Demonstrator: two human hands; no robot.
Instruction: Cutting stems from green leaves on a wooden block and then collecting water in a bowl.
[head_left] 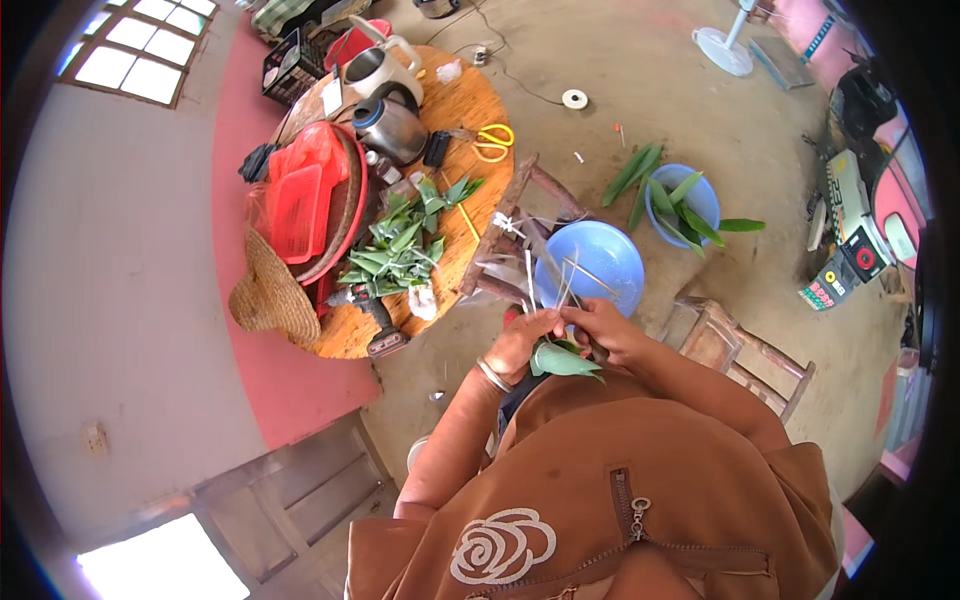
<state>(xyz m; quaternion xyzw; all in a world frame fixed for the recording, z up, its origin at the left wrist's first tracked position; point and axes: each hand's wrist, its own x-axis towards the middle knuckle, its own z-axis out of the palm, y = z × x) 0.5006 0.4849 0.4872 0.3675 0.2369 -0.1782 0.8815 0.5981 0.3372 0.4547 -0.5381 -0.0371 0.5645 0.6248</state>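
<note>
A green leaf-wrapped bundle (563, 359) hangs just below my two hands, close to my lap. My left hand (518, 343) is closed in a pinch at the top of it, on thin white string (529, 270). Beside it, my right hand (608, 332) pinches string too, its fingertips near the left ones. Loose pale strands stick up above both hands. Right behind them is a light blue basin (612, 262), with a thin stick (592, 274) lying across its inside. What the fingers cover of the bundle is hidden.
Left stands a round wooden table (465, 100) with a heap of leaf-wrapped bundles (395, 250), yellow scissors (493, 142), kettles, a cordless drill (382, 330) and red baskets. A smaller blue basin (705, 195) holds long leaves. Wooden chairs (745, 345) stand nearby.
</note>
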